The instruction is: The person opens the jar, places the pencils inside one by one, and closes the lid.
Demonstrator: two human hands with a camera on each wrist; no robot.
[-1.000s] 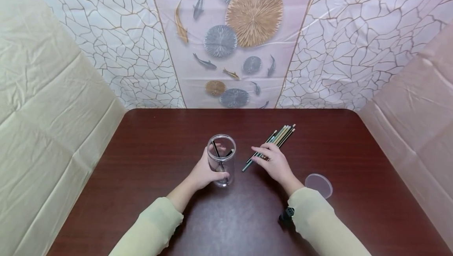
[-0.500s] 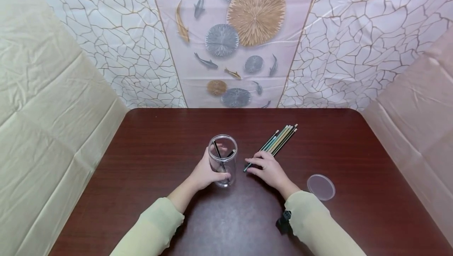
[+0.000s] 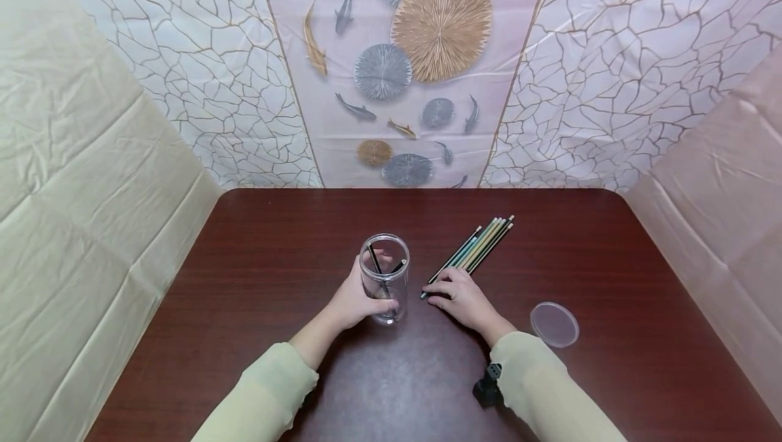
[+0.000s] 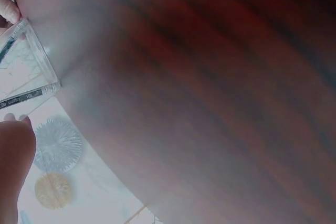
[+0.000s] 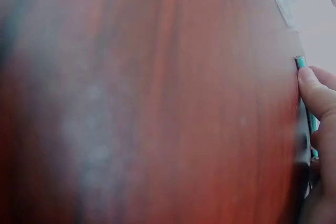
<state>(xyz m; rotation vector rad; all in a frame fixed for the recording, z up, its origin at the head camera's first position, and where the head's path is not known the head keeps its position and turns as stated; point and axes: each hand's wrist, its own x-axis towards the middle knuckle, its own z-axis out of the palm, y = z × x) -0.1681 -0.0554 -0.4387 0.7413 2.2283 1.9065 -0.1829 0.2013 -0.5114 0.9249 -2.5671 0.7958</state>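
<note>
My left hand (image 3: 357, 301) grips a clear jar (image 3: 396, 289) that stands upright on the table, thumb in front and fingers behind. Two black pencils (image 3: 375, 259) lean inside it; one (image 4: 26, 98) also shows through the wall in the left wrist view. To the right, a bundle of pencils (image 3: 482, 245), black, teal and gold, lies slantwise on the table. My right hand (image 3: 466, 299) is at the bundle's near end. In the right wrist view its thumb and finger pinch the end of a teal pencil (image 5: 300, 62). The palm hides other near ends.
A round clear lid (image 3: 554, 324) lies flat on the table, right of my right forearm. A small black device (image 3: 489, 386) sits under my right sleeve. The dark red wooden table (image 3: 275, 238) is bounded by cloth-covered walls at the back and sides.
My right hand has slid down along the pencil bundle towards its near end and closed on a pencil there. The left hand and the jar have stayed in place.
</note>
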